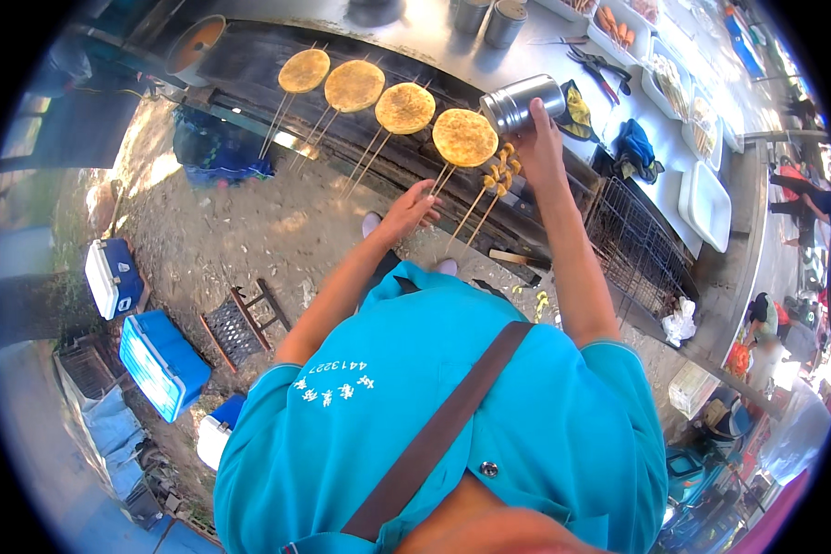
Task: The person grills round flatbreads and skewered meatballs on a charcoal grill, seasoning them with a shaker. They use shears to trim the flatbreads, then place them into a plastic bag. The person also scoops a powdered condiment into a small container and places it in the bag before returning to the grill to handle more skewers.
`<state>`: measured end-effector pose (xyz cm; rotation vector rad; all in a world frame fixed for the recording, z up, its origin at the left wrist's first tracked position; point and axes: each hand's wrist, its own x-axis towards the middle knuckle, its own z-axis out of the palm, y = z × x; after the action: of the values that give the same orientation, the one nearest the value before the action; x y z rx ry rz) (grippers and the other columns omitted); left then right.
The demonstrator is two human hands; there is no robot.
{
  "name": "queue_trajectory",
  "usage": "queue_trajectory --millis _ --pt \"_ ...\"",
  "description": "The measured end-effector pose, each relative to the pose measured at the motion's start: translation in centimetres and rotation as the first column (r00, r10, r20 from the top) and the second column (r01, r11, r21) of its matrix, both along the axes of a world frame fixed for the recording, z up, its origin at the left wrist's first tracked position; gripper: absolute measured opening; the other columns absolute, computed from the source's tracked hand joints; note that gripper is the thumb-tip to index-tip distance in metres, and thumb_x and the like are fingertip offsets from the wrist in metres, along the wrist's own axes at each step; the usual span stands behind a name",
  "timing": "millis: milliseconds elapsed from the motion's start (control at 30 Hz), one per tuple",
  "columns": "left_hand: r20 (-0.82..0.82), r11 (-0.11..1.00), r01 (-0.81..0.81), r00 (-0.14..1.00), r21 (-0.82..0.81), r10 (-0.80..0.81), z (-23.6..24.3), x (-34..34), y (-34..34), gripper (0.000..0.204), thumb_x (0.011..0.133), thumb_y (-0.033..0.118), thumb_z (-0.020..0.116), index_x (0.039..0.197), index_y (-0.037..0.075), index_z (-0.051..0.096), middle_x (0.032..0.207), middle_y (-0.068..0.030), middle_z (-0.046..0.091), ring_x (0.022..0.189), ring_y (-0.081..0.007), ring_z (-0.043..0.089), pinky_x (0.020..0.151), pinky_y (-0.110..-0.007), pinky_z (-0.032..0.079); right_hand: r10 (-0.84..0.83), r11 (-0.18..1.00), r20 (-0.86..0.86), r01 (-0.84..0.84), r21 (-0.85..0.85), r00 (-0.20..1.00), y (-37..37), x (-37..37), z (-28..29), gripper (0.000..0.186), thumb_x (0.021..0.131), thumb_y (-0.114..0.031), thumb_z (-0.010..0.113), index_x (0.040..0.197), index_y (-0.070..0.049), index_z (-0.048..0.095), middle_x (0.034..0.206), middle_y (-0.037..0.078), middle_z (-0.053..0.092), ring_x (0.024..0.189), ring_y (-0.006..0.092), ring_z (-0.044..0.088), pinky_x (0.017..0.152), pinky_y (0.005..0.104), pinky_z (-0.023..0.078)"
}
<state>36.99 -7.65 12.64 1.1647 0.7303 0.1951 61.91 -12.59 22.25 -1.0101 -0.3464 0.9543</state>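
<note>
Your right hand (541, 146) is holding a shiny can (519, 102) tipped sideways beside the rightmost round cake (464, 138) over the grill (249, 57), and your left hand (410, 210) is holding that cake's sticks (442, 179)

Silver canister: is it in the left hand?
No, the right hand holds the silver canister.

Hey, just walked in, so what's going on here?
Someone is at a grill. The right hand holds a metal can tipped sideways beside the rightmost bread. The left hand is at that bread's sticks, though its grip is hard to tell. Three more skewered breads are lined up to the left, and curly skewers sit to the right.
</note>
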Motion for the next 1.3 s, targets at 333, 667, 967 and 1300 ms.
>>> queue_trajectory --millis 333,667,967,1300 --pt "-0.427 0.428 0.293 0.865 0.855 0.262 2.4 -4.6 7.2 0.048 0.081 0.010 0.054 0.127 0.008 0.042 0.108 -0.0160 0.055 0.089 -0.0360 0.058 0.072 -0.041 0.048 0.005 0.997 0.034 -0.007 0.076 0.999 8.7 -3.5 3.7 0.052 0.082 -0.036 0.066 0.113 0.000 0.045 0.099 0.008 0.057 0.085 0.0169 0.061 0.073 0.0326 0.053" --pt "0.028 0.983 -0.006 1.000 -0.184 0.011 2.1 -4.9 8.8 0.037 0.091 0.011 0.043 0.127 0.004 0.042 0.090 -0.0056 0.061 0.049 -0.0034 0.038 0.044 -0.017 0.032 -0.022 0.996 0.160 0.036 -0.085 0.987 9.8 -3.1 3.5 0.051 0.081 -0.034 0.067 0.114 -0.001 0.046 0.103 0.007 0.056 0.090 0.0159 0.060 0.077 0.0337 0.052" --pt "0.072 0.977 0.044 0.997 -0.209 -0.030 0.8 -5.3 9.1 0.043 0.090 0.017 0.047 0.130 0.006 0.039 0.095 -0.0050 0.060 0.052 -0.0017 0.040 0.044 -0.015 0.030 -0.046 0.993 0.210 0.068 -0.101 0.977 11.6 -2.6 1.3 0.051 0.080 -0.032 0.068 0.112 0.002 0.046 0.100 0.009 0.057 0.089 0.0179 0.060 0.077 0.0328 0.053" --pt "-0.105 0.152 0.065 0.957 0.986 0.271 3.5 -7.9 12.6 0.057 0.079 0.012 0.059 0.131 0.006 0.036 0.118 -0.0166 0.051 0.107 -0.0305 0.051 0.083 -0.038 0.046 -0.015 1.000 0.010 0.015 0.010 1.000 13.4 -5.6 1.2 0.045 0.084 -0.034 0.063 0.110 -0.001 0.047 0.096 0.008 0.058 0.084 0.0173 0.062 0.071 0.0313 0.055"
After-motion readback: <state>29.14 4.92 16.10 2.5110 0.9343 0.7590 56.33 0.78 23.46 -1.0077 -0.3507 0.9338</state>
